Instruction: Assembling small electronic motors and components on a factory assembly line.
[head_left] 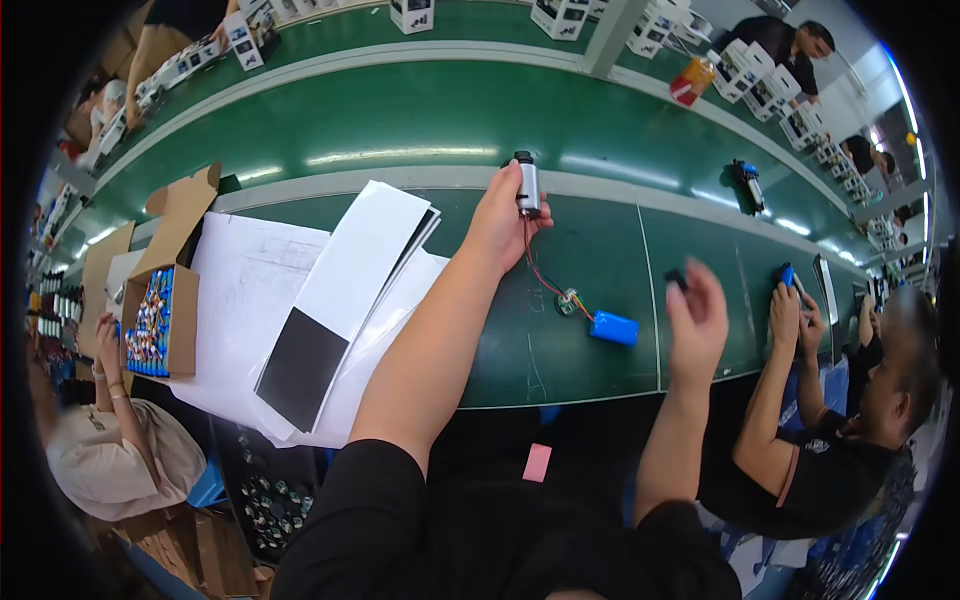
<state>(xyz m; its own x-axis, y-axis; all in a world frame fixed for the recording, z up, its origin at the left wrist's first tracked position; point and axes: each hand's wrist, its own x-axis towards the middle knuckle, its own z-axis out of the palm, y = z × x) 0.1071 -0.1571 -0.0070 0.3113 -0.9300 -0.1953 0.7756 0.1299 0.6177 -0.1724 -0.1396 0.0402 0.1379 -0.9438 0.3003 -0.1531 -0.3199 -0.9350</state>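
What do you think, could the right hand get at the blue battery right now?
Probably yes: the blue battery lies on the green table just left of the right hand, with nothing visible between them. The small dark piece that hand seems to hold might hinder gripping.

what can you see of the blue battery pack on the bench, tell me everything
The blue battery pack is a short block with rounded sides, apparently wrapped in glossy plastic film. It lies flat on the green workbench, slightly askew, between the left hand and the right hand; neither touches it. Thin coloured wires join its left end to a small green circuit board.
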